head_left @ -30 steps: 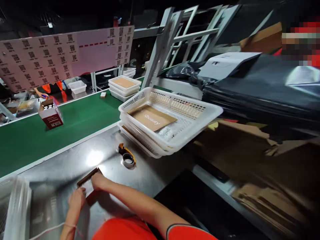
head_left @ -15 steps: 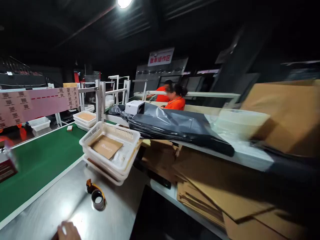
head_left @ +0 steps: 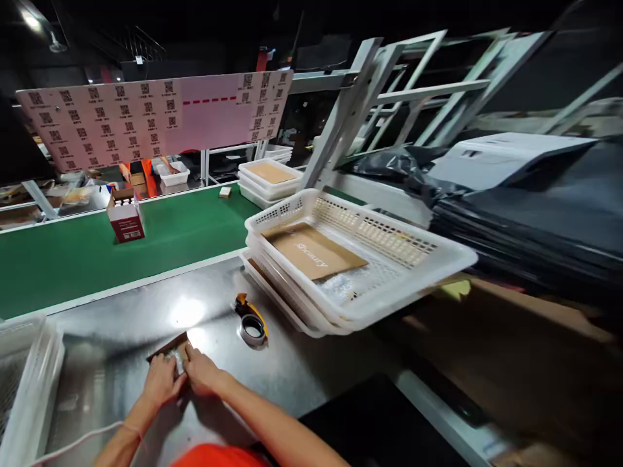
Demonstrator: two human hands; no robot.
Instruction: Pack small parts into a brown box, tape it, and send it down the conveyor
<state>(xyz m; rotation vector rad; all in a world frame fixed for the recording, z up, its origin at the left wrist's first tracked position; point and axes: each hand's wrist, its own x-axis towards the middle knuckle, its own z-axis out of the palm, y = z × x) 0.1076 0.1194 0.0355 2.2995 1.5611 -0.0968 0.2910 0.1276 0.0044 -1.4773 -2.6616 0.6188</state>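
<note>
Both my hands rest on a small flat brown cardboard piece (head_left: 168, 346) lying on the shiny metal table (head_left: 121, 324). My left hand (head_left: 160, 381) presses its near left part, fingers curled over it. My right hand (head_left: 200, 368) touches its right side, fingers against the left hand. Whether either hand grips the piece or only presses it down is unclear. A tape dispenser with a yellow handle (head_left: 250, 321) lies just right of my hands.
A stack of white perforated baskets (head_left: 389, 272) holds a brown card to the right. A green conveyor belt (head_left: 73, 253) carries a red box (head_left: 125, 217). A white basket (head_left: 24, 383) sits at left. Black bags and a white printer (head_left: 491, 155) lie at right.
The view swung up and right to the far benches, then came back down. My hands have come closer together on the cardboard piece. The red box has moved right on the belt.
</note>
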